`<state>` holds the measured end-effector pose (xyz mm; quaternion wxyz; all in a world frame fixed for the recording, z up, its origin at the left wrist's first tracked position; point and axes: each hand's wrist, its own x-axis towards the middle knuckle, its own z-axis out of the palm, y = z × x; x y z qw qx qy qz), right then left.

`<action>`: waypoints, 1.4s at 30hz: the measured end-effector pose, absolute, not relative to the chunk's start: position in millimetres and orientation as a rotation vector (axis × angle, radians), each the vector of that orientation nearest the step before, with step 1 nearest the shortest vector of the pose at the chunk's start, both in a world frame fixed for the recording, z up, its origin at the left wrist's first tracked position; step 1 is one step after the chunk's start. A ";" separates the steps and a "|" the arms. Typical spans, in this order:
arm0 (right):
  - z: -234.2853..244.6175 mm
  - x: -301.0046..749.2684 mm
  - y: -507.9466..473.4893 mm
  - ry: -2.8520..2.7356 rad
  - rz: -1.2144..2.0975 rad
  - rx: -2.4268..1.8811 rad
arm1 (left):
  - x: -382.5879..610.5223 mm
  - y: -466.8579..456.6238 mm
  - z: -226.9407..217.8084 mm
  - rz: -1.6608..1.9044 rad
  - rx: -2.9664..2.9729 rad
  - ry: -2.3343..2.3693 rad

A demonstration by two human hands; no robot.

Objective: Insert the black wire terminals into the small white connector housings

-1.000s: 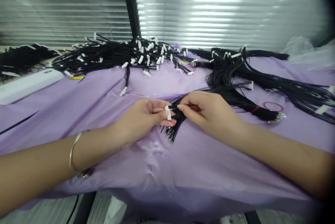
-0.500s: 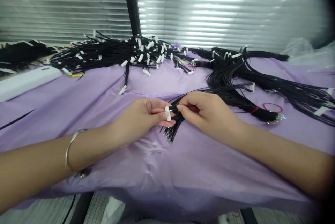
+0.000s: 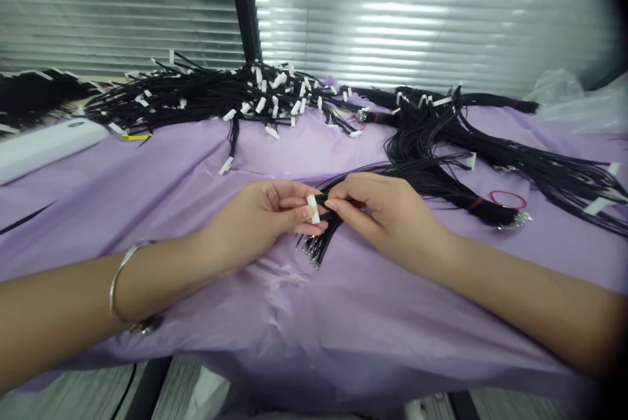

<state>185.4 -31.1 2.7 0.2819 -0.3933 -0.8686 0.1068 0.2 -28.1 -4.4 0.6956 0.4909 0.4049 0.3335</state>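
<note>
My left hand [image 3: 267, 214] pinches a small white connector [image 3: 313, 209] between thumb and fingers. Facing it, my right hand [image 3: 380, 210] pinches the end of a black wire [image 3: 324, 199] right at that connector. Both hands rest on a purple cloth [image 3: 304, 315]. Under my right hand a bundle of black wires [image 3: 321, 243] fans out, its metal-tipped ends pointing toward me. A silver bangle [image 3: 120, 276] circles my left wrist.
A heap of black wires with white connectors [image 3: 235, 96] lies at the back. More black wire bundles [image 3: 490, 145] spread to the right, with a red rubber band [image 3: 507, 199]. A white case [image 3: 44, 148] sits at the left. Window blinds stand behind.
Both hands have stayed together at the connector; the right fingers have closed in slightly on it. The view has shifted a little.
</note>
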 end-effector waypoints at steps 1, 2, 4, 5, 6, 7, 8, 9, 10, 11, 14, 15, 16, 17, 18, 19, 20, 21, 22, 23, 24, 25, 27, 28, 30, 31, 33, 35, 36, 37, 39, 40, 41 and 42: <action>2.6 184.9 -31.5 -2.317 0.279 -1.030 | 0.0 -27.7 -4.4 0.745 1.104 0.898; 2.5 184.3 -31.8 -2.307 0.263 -1.018 | -0.2 -27.4 -4.3 0.745 1.117 0.889; 1.8 183.1 -31.7 -2.290 0.211 -1.015 | -0.3 -26.6 -3.2 0.753 1.149 0.871; 1.2 182.6 -31.1 -2.284 0.186 -1.021 | -0.1 -26.4 -2.4 0.758 1.167 0.866; 0.4 182.2 -30.3 -2.286 0.170 -1.024 | 0.3 -26.3 -1.6 0.762 1.186 0.869; -0.2 182.1 -29.3 -2.296 0.167 -1.022 | 0.9 -26.4 -0.8 0.761 1.201 0.877; -0.4 182.2 -28.4 -2.314 0.173 -1.019 | 1.7 -26.7 -0.1 0.753 1.210 0.889; 0.1 182.6 -27.9 -2.339 0.178 -1.019 | 2.6 -27.1 0.4 0.739 1.215 0.902; 1.6 183.3 -28.0 -2.367 0.161 -1.023 | 3.4 -27.4 0.9 0.732 1.216 0.908; 4.4 184.3 -28.8 -2.390 0.105 -1.025 | 4.1 -27.5 1.5 0.736 1.219 0.906; 17.5 188.3 -35.2 -2.411 -0.255 -1.012 | 4.1 -24.8 4.9 0.817 1.262 0.876; 21.5 189.5 -37.5 -2.424 -0.366 -1.002 | 3.1 -22.6 6.5 0.870 1.298 0.860; 24.1 190.5 -39.3 -2.456 -0.435 -0.999 | 1.5 -19.7 8.2 0.932 1.335 0.849; 24.9 191.3 -40.0 -2.517 -0.452 -1.000 | -0.3 -16.5 9.7 0.990 1.366 0.845; 23.6 191.8 -39.4 -2.602 -0.423 -1.002 | -2.4 -13.2 10.9 1.041 1.385 0.844; 20.4 192.3 -37.4 -2.683 -0.359 -0.998 | -4.3 -10.0 11.5 1.074 1.389 0.847; 16.1 192.7 -34.2 -2.759 -0.269 -0.988 | -6.1 -7.2 11.6 1.087 1.380 0.858; 11.4 193.3 -30.1 -2.802 -0.173 -0.968 | -7.4 -5.2 11.2 1.081 1.361 0.871; 7.2 193.9 -25.7 -2.806 -0.082 -0.945 | -8.3 -3.9 10.4 1.066 1.340 0.881; 4.0 194.7 -21.4 -2.797 -0.018 -0.920 | -8.7 -3.5 9.4 1.051 1.325 0.880; 2.1 195.5 -17.7 -2.778 0.033 -0.891 | -8.6 -3.8 8.4 1.040 1.314 0.878; 1.6 196.3 -15.0 -2.767 0.078 -0.865 | -8.2 -4.8 7.5 1.027 1.310 0.876; 3.6 197.8 -12.5 -2.775 0.158 -0.817 | -6.8 -7.9 6.7 0.994 1.324 0.878; 5.3 198.3 -12.5 -2.789 0.196 -0.800 | -6.0 -9.6 6.8 0.981 1.334 0.886; 8.6 198.9 -13.8 -2.814 0.229 -0.750 | -4.7 -12.3 7.5 0.956 1.347 0.906; 9.8 199.1 -14.9 -2.817 0.226 -0.723 | -4.3 -13.1 7.9 0.940 1.349 0.915; 11.4 199.0 -17.2 -2.799 0.232 -0.691 | -4.2 -13.6 8.2 0.921 1.336 0.922; 12.4 199.0 -19.6 -2.732 0.264 -0.697 | -4.8 -13.4 7.7 0.920 1.297 0.914; 12.9 199.0 -20.6 -2.681 0.282 -0.713 | -5.3 -13.4 7.2 0.924 1.273 0.906; 13.5 199.0 -21.5 -2.628 0.292 -0.729 | -5.7 -13.6 6.8 0.924 1.253 0.897; 14.4 198.6 -22.4 -2.545 0.284 -0.756 | -6.4 -14.6 6.5 0.910 1.240 0.888; 14.6 198.3 -22.5 -2.532 0.273 -0.765 | -6.5 -15.5 6.6 0.902 1.245 0.887; 14.6 197.9 -22.5 -2.539 0.254 -0.764 | -6.4 -16.4 6.8 0.898 1.250 0.887; 14.3 197.5 -22.4 -2.560 0.233 -0.759 | -6.2 -17.4 7.0 0.895 1.253 0.888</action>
